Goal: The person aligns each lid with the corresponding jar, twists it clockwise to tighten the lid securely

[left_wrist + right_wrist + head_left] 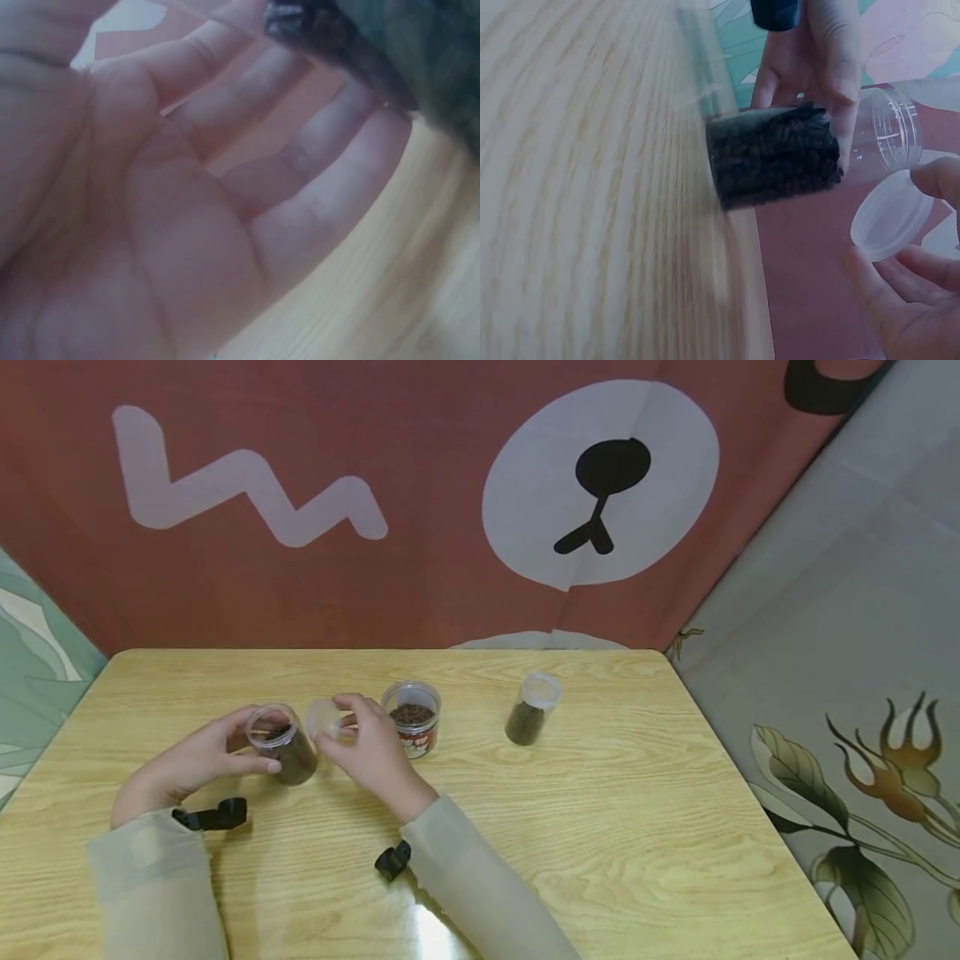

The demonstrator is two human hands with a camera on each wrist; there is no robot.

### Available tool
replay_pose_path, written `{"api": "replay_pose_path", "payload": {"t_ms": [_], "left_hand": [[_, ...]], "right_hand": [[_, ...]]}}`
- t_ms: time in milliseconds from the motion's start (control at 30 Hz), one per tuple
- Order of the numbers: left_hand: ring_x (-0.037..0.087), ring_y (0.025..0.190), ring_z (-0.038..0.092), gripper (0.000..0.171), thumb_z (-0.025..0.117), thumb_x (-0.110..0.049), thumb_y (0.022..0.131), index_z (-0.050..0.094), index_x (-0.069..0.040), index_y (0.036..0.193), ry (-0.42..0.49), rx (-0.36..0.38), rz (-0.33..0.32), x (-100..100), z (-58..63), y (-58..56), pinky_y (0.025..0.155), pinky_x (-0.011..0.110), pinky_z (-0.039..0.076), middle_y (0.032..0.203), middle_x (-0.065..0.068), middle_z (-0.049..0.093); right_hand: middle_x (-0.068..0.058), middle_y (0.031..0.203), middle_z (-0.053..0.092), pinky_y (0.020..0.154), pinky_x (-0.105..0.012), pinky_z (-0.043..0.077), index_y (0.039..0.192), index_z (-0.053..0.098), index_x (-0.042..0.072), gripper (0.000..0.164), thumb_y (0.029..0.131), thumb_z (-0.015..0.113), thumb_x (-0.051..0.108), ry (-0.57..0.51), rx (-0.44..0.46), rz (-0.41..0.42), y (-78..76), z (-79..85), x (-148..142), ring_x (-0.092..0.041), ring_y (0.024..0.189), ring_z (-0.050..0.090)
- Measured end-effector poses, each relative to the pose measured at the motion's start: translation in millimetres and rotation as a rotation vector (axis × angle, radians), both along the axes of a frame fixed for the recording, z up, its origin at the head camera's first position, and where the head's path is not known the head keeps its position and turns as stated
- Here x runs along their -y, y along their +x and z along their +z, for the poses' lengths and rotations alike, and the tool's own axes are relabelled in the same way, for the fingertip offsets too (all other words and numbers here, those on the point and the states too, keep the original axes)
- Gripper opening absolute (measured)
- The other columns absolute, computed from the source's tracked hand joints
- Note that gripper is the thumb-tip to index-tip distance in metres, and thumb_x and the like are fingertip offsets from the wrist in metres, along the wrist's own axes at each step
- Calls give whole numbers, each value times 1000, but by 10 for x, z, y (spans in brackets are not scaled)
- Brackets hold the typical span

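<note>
My left hand [217, 752] grips a clear jar [294, 760] with its thumb and fingers. Dark, bean-like pieces [772, 157] fill the jar's lower part, and its mouth is uncovered. Whether the jar's base touches the table cannot be told. Between thumb and fingertips, my right hand [369, 750] pinches a translucent white lid [892, 214], held beside the jar's mouth. In the left wrist view, the palm of the left hand [187, 210] fills much of the picture, and part of the jar [442, 67] shows blurred at the upper right.
Just right of the right hand stands an uncovered jar [420, 745] with brown bits and a printed label. Farther right is a slim clear container [527, 720] with dark contents and a whitish top. The wooden table [637, 827] meets a reddish-brown cloth [420, 585] at the back.
</note>
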State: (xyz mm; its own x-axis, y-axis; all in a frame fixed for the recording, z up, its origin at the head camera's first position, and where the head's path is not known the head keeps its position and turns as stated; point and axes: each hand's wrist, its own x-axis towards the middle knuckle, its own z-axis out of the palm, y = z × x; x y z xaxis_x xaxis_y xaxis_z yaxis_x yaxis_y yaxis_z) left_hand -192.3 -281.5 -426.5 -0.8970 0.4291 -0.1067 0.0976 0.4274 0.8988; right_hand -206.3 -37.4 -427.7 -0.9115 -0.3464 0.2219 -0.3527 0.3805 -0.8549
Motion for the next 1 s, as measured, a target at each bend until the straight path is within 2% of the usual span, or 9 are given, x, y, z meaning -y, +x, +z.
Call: {"api": "replay_pose_path", "payload": {"t_ms": [100,233,467,667,833,933,1000], "left_hand": [[8,116,46,59,68,-13,87,40,-9,138,69,8,-66,-14,-25,-21,86,23,48,135,10,43],[7,117,48,60,66,-6,87,37,-5,139,136,30,-145,-53,-45,-46,87,26,50,136,13,42],[5,118,46,64,68,-5,86,36,-9,141,139,69,-152,-117,-43,-66,86,28,50,140,13,38],[10,118,48,63,69,-6,85,38,-12,140,141,86,-188,-198,-36,-83,86,31,51,141,12,39],[15,116,50,63,67,-3,85,39,-11,141,181,89,-236,-244,-62,-106,87,31,51,140,12,41],[17,114,51,62,66,-1,86,39,-10,140,197,95,-244,-258,-84,-117,86,31,51,138,12,42],[17,111,51,60,66,-2,86,40,-10,139,184,98,-237,-269,-89,-118,85,31,51,137,11,43]], "right_hand": [[-1,120,54,82,-17,50,128,51,11,49,86,68,31,-102,25,-4,22,11,11,-12,100,59],[-5,121,55,83,-16,50,127,51,9,47,87,68,28,-209,19,-3,45,23,14,-13,101,59],[-8,123,54,86,-19,50,127,49,8,46,87,69,20,-341,-39,20,51,40,-2,-14,102,58],[-9,121,54,87,-23,51,125,50,6,45,85,70,12,-438,-58,8,26,37,-34,-25,102,58],[-17,123,52,88,-30,52,123,49,-3,45,84,69,3,-476,-41,5,94,215,-100,-36,103,57],[-14,124,51,88,-29,52,122,48,-2,44,84,69,6,-476,-54,12,76,219,-128,-33,103,58],[-10,123,52,88,-28,51,123,48,2,44,85,70,10,-487,-61,21,30,158,-139,-29,104,58]]}}
